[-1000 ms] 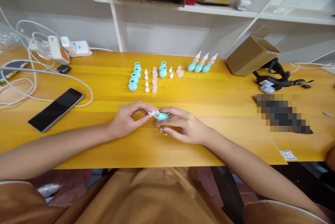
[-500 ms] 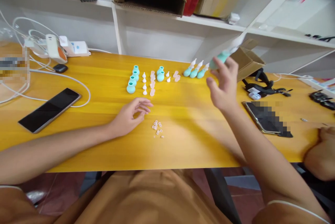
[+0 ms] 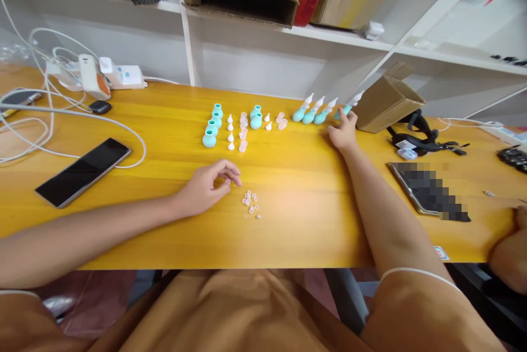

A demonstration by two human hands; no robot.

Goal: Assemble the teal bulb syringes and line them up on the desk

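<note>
My right hand [image 3: 344,133] has its fingers on a teal bulb nasal aspirator [image 3: 356,99] with a white tip, at the right end of a row of matching aspirators [image 3: 309,116]. The fingers partly cover its bulb. My left hand [image 3: 209,187] rests on the table with loosely curved fingers, holding nothing. Just right of it lie several small pale rings [image 3: 248,199]. Behind stand open teal bulbs [image 3: 209,139], white pointed tips [image 3: 231,138] and translucent pinkish pieces [image 3: 243,146]. A smaller group has two more teal bulbs [image 3: 256,121], tips [image 3: 268,126] and pinkish pieces [image 3: 282,124].
A phone [image 3: 83,172] and tangled white cables [image 3: 49,116] lie at left. An open cardboard box [image 3: 387,102], black straps [image 3: 420,135] and a dark device [image 3: 415,193] are at right. Another person's arm [image 3: 510,253] shows at the right edge. Shelves [image 3: 329,36] stand behind.
My right hand has lowered the aspirator from above the table to the right end of the row. My left hand stays in nearly the same place.
</note>
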